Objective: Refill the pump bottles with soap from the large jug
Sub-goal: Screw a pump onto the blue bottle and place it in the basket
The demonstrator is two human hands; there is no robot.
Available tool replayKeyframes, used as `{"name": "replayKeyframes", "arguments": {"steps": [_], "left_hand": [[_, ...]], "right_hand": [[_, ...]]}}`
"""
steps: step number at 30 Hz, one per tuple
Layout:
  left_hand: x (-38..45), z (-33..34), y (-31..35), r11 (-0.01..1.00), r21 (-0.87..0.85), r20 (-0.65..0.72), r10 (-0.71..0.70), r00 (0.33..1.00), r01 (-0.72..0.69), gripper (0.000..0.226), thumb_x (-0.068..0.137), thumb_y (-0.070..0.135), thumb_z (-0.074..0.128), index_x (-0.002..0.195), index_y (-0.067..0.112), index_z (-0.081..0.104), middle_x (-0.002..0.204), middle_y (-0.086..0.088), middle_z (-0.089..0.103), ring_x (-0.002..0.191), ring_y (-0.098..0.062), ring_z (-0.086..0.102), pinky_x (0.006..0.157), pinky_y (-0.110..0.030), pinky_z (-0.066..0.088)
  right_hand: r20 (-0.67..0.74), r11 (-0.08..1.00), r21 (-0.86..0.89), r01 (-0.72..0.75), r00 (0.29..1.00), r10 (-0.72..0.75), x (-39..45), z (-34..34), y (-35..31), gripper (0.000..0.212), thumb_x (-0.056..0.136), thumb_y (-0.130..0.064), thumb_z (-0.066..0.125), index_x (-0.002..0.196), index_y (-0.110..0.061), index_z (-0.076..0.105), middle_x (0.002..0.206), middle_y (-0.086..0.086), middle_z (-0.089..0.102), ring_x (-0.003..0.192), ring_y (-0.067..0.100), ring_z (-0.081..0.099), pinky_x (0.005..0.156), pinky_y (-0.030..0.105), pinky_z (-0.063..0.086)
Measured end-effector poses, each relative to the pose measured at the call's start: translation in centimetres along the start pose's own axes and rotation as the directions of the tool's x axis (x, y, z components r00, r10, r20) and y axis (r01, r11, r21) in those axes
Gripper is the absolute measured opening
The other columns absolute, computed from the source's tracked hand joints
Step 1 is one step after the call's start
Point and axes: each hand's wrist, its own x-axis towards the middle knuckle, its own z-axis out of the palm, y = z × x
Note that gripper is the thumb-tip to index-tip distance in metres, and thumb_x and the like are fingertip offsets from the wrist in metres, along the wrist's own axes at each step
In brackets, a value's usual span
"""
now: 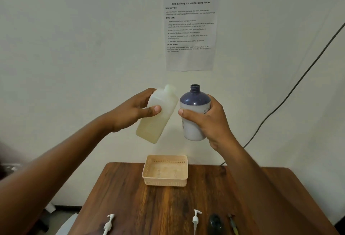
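Observation:
My left hand (134, 109) grips a translucent white jug (158, 121) with pale yellow soap in its lower part; the jug leans to the right, its mouth near the bottle. My right hand (207, 121) holds a pump bottle (194, 102) with a dark blue shoulder, a white body and an open threaded neck, upright. Both are raised in front of the wall, above the table. Two white pump heads (108, 223) (196, 218) lie on the wooden table (168, 206) near its front edge.
A beige perforated basket (165, 170) sits at the table's far edge, below the hands. A dark bottle (214, 223) and a thin pump tube (232, 222) lie at the front right. A printed sheet (190, 29) hangs on the wall; a black cable (291, 93) runs down at right.

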Motion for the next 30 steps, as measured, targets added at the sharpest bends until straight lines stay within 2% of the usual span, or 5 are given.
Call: {"name": "replayKeyframes", "arguments": {"steps": [4, 8, 17, 22, 30], "left_hand": [[-1.6, 1.1, -3.1, 0.995, -0.082, -0.032, -0.051, 0.998, 0.049, 0.064, 0.086, 0.054, 0.067, 0.143, 0.03, 0.048, 0.124, 0.018, 0.063, 0.116, -0.009, 0.066, 0.087, -0.029, 0.06], [-3.6, 2.4, -7.0, 0.98, -0.16, -0.013, -0.121, 0.993, 0.118, 0.057, 0.09, 0.032, 0.075, 0.14, 0.026, 0.048, 0.12, 0.015, 0.066, 0.115, -0.013, 0.067, 0.086, -0.028, 0.06], [-8.6, 6.5, -16.7, 0.928, -0.177, 0.023, -0.328, 0.944, 0.327, 0.064, 0.087, 0.007, 0.081, 0.14, 0.022, 0.048, 0.13, -0.003, 0.061, 0.119, -0.019, 0.065, 0.093, -0.04, 0.061], [-11.6, 9.8, -20.8, 0.904, 0.01, -0.078, -0.426, 0.901, 0.428, 0.063, 0.081, 0.002, 0.084, 0.129, 0.026, 0.05, 0.105, 0.017, 0.057, 0.096, 0.031, 0.05, 0.074, 0.005, 0.042], [-17.0, 14.2, -27.0, 0.815, -0.098, -0.039, -0.576, 0.817, 0.57, 0.057, 0.088, -0.005, 0.075, 0.135, 0.011, 0.047, 0.103, 0.018, 0.049, 0.088, 0.043, 0.041, 0.073, 0.014, 0.031]], "right_hand": [[0.002, 1.0, -0.021, -0.02, 1.0, 0.02, -0.6, 0.8, 1.5, 0.07, 0.051, -0.054, 0.088, 0.113, -0.041, 0.058, 0.101, -0.025, 0.066, 0.091, 0.001, 0.066, 0.062, 0.018, 0.055], [-0.007, 0.999, -0.043, -0.031, 1.0, 0.03, -1.6, 1.5, 3.7, 0.072, 0.058, -0.042, 0.093, 0.121, -0.035, 0.057, 0.109, -0.016, 0.066, 0.095, 0.011, 0.066, 0.074, 0.028, 0.057], [0.01, 0.998, -0.063, -0.03, 0.999, 0.03, -4.5, 4.0, 8.8, 0.072, 0.065, -0.028, 0.093, 0.126, -0.028, 0.055, 0.112, -0.016, 0.064, 0.093, 0.003, 0.064, 0.068, 0.014, 0.053], [0.009, 0.995, -0.09, -0.046, 0.999, 0.047, -5.5, 5.4, 11.0, 0.078, 0.062, -0.029, 0.093, 0.129, -0.023, 0.054, 0.118, -0.011, 0.063, 0.098, 0.005, 0.064, 0.076, 0.02, 0.056], [0.005, 0.979, -0.171, -0.108, 0.994, 0.111, -7.2, 7.4, 14.6, 0.083, 0.062, -0.039, 0.093, 0.132, -0.024, 0.052, 0.125, -0.009, 0.06, 0.106, 0.012, 0.062, 0.082, 0.03, 0.059]]}}
